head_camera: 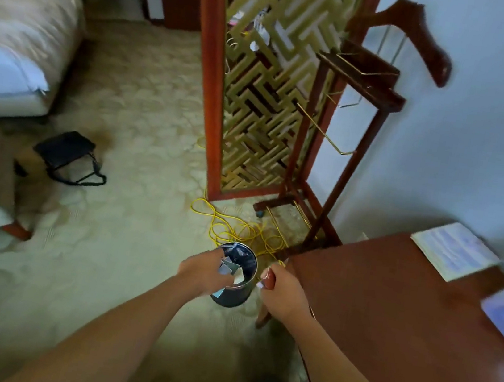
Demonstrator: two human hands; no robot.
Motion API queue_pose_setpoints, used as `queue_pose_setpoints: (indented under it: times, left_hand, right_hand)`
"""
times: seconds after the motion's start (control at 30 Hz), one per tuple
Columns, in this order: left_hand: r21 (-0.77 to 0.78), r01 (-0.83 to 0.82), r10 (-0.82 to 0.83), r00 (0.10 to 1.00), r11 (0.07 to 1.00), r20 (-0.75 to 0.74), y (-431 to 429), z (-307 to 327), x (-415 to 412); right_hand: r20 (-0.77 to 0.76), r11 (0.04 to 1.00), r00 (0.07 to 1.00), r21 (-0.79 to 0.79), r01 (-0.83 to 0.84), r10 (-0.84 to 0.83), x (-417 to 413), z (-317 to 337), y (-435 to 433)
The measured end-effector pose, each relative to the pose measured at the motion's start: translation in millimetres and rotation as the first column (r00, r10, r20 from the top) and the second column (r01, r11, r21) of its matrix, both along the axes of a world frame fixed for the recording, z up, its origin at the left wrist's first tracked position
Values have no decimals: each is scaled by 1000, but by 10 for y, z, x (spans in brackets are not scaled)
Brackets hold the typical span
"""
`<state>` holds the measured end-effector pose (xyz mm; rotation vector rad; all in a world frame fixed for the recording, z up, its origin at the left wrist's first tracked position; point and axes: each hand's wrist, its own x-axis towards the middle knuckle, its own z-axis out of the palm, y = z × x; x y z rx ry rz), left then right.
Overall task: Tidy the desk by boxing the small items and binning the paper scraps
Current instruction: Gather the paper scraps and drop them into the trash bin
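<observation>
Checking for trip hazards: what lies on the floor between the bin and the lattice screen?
Head view: a coiled yellow cable lies on the carpet between bin and lattice screen.

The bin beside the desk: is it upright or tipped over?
Upright: the bin stands on the carpet, its round opening facing up under the left hand.

Medium-bright, soft ambient light with no hard shadows. Greenish cast on the carpet [130, 128]. Glossy table [389, 307] picks up a pale sheen at lower right. Motion blur smears the booklet [452, 251] and the right edge. Wide-angle lens bows the screen frame [207, 87]. Corners are soft.
</observation>
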<state>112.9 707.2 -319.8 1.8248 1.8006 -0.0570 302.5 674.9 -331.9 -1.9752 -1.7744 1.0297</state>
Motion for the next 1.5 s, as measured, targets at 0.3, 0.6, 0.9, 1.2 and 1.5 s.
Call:
queue_pose_setpoints:
  times: [0.3,0.6,0.9,1.2,1.5]
  left_hand:
    - [-119,-74,76,997,990,17,883,-505,-404]
    - [-274,-150,162,986,950,24,2185,-1168,-424]
    - [-480,-173,224,973,860,53,2956,-2822,-296]
    - [-519,-147,145,988,842,-45,3310,-4663,-182]
    - [-552,-122,153,988,825,10,3419,-5389,-74]
  right_hand:
    - [64,991,994,-109,-78,86,-364,-386,1105]
    - [85,953,988,-287,-98,128,-396,-1065,2520]
    - [103,896,994,-443,27,21,-397,-2565,3111]
    - [107,846,994,-529,60,-4,-462,-4416,3337]
    - [-13,783,988,-611,116,-156,-504,-5271,3367]
